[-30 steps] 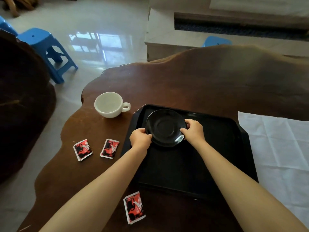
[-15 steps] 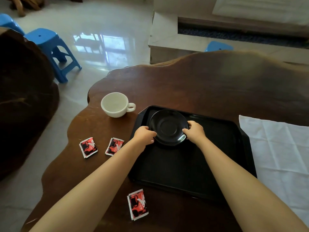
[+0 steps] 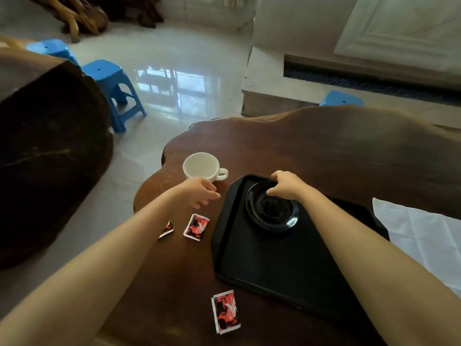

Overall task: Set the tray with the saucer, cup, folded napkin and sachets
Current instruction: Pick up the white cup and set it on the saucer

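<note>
A black saucer [image 3: 273, 211] lies in the far left corner of the black tray [image 3: 279, 265]. My right hand [image 3: 287, 184] hovers over the saucer's far rim, fingers loosely spread and holding nothing. My left hand [image 3: 198, 192] is off the tray, open, just in front of the white cup [image 3: 203, 166] on the table. Three red sachets lie on the wood: one [image 3: 196, 227] beside the tray, one [image 3: 167, 229] partly hidden by my left forearm, one [image 3: 225, 312] near the front. The white napkin [image 3: 424, 236] lies unfolded at the right.
The dark wooden table [image 3: 311, 146] has an irregular edge close to the cup. Blue plastic stools [image 3: 112, 88] stand on the tiled floor at the left, another [image 3: 341, 98] behind the table. A dark wooden block [image 3: 50, 146] sits at the left.
Both hands have let go of the saucer, which now rests on the tray. My left hand has moved left toward the cup. The camera view has tilted up and left.
</note>
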`<state>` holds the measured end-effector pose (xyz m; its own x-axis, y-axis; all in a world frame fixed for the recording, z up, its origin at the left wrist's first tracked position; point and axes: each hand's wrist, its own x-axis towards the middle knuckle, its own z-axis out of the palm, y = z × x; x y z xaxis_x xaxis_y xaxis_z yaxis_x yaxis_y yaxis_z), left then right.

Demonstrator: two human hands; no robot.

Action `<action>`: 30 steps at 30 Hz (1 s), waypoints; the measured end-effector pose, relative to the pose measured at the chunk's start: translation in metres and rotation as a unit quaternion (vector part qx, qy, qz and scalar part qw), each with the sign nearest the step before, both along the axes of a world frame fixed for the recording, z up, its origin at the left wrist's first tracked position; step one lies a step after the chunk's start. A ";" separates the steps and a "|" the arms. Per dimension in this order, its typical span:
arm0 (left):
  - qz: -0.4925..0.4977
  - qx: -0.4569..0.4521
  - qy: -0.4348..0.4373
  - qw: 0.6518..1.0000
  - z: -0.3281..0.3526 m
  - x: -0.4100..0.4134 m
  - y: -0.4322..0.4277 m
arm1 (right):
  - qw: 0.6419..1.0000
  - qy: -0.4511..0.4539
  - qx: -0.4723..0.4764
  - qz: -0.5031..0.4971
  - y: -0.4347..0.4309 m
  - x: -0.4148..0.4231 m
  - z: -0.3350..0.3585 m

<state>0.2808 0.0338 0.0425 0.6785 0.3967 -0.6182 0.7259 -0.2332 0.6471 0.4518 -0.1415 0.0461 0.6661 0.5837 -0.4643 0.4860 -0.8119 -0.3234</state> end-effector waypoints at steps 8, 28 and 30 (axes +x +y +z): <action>-0.034 0.201 0.080 0.976 -0.030 -0.027 0.052 | 0.990 -0.092 -0.018 0.109 0.073 -0.038 -0.019; 0.128 -0.030 -0.234 0.963 -0.084 -0.003 0.080 | 0.982 -0.115 0.151 0.011 0.111 -0.029 -0.083; 0.127 -0.021 -0.237 0.963 -0.083 -0.004 0.078 | 0.982 -0.124 0.142 0.010 0.112 -0.028 -0.084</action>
